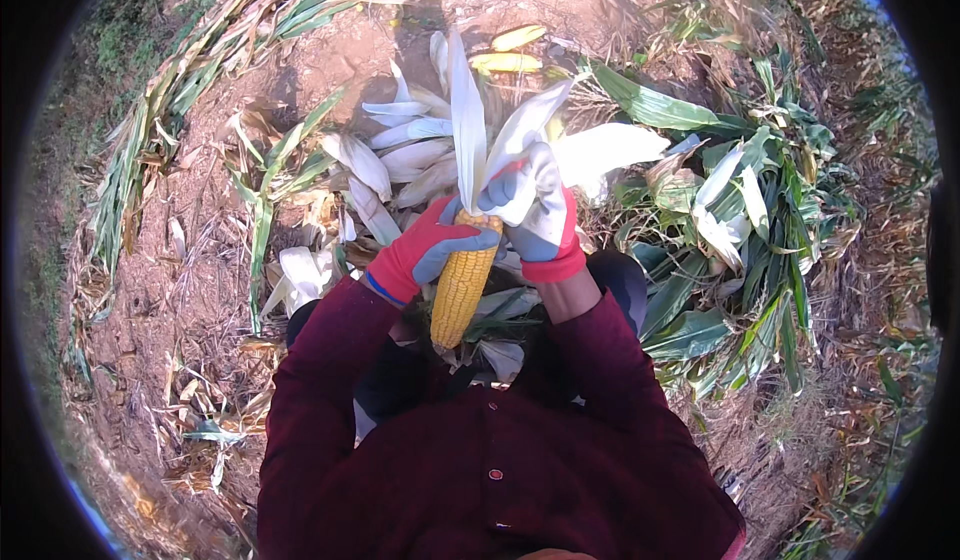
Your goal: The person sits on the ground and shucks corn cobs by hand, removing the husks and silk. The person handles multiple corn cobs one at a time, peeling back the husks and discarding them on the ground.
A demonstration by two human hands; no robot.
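An ear of corn [464, 285] with bare yellow kernels points down toward my lap. Pale husk leaves [467, 125] are peeled back from its base and stand up away from me. My left hand [432, 248], in a red and grey work glove, wraps around the upper part of the cob. Beside it my right hand [537, 205], gloved the same way, is closed at the base of the husk, where the white leaves spread out. Its fingertips are partly hidden by the husk.
Two husked yellow ears [507, 62] lie on the soil beyond my hands. Loose pale husks [405, 150] are heaped in front of me. Green corn stalks and leaves [735, 230] pile up at the right, and more cut stalks [170, 90] lie at the left.
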